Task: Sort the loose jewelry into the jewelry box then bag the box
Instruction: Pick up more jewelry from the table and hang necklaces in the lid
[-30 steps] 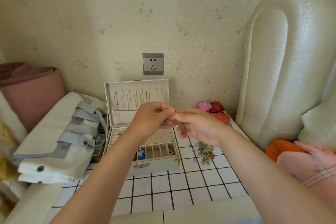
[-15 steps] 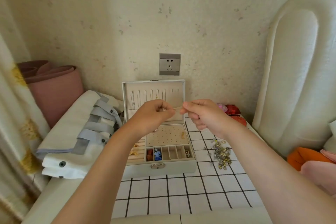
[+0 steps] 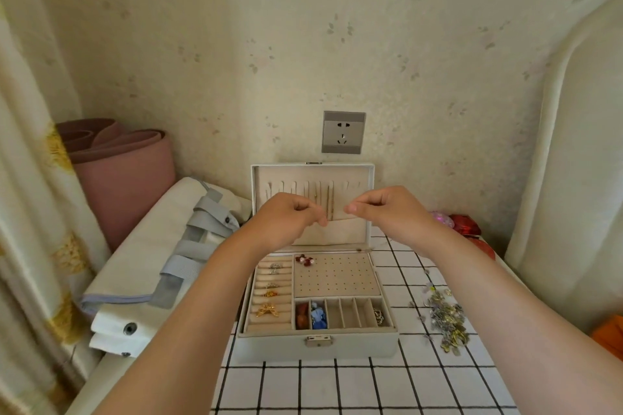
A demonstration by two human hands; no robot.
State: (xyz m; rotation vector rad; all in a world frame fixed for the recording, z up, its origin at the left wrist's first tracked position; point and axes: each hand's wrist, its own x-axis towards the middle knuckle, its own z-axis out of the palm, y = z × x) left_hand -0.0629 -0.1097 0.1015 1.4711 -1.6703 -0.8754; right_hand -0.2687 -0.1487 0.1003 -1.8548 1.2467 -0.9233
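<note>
Item: 2 hands, left hand (image 3: 286,219) and right hand (image 3: 387,212), raised apart before the open lid (image 3: 313,172) of the jewelry box (image 3: 317,345). Each pinches, I judge, 1 chain too fine to see, drawn taut for hanging. Loose jewelry (image 3: 446,323) is heaped on the bench (image 3: 337,387), right of the box.

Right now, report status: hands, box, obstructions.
Left hand, right hand up before the lid, both in a pinch; anything held too thin to see. Jewelry box open, partly filled. Loose jewelry piled right of it, nothing blocking.
</note>
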